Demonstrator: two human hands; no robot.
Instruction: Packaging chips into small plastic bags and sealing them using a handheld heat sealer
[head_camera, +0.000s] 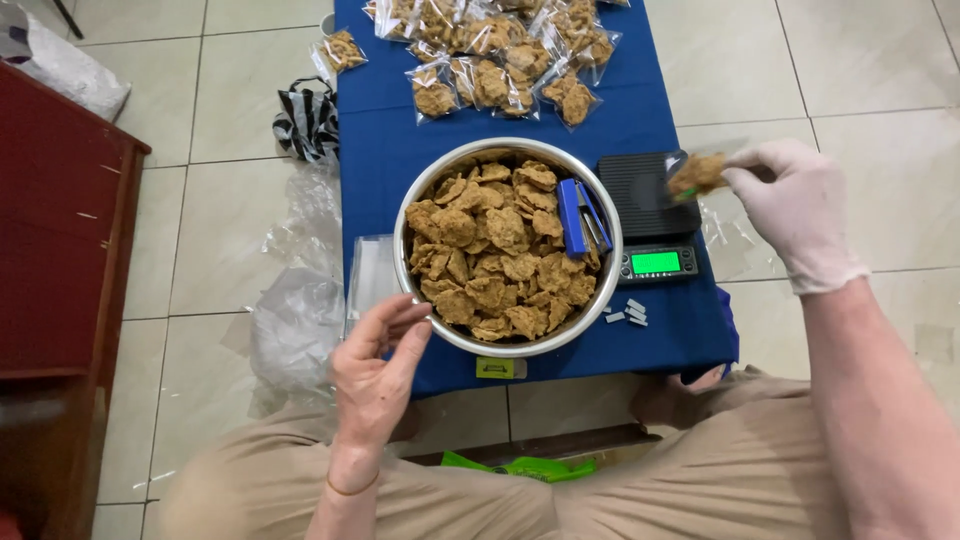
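Head view looks down on a low bench (380, 160) draped in blue cloth, with the person's knees in tan trousers at the bottom of the frame. At the centre stands a wide metal bowl (604, 215) heaped with brown, irregular crackers (490, 250); a blue stapler (578, 217) lies inside the bowl against its right wall, on top of the crackers.

The right hand (800, 215), in a white glove, is raised over the right edge of the bench. Its fingers (745, 180) are pinched closed on a small clear bag of crackers (697, 173), which hangs just above the black digital scale (645, 195); whether the bag touches the platform cannot be told. The scale's green display (655, 262) is lit, and it sits just beside the bowl on the right.

The left hand (375, 375) is bare, palm up, at the bowl's lower left rim. Its fingers (400, 312) are loosely curled and hold nothing; the fingertips are at the rim, contact unclear.

A stack of clear empty bags (368, 275) lies left of the bowl, near the left hand. Small strips of staples (628, 312) rest on the cloth below the scale. At the far end of the bench lies a pile of filled, sealed bags (500, 55). Crumpled clear plastic (295, 320) and a striped bag (305, 120) lie on the tiled floor to the left, beside a dark red cabinet (60, 250).
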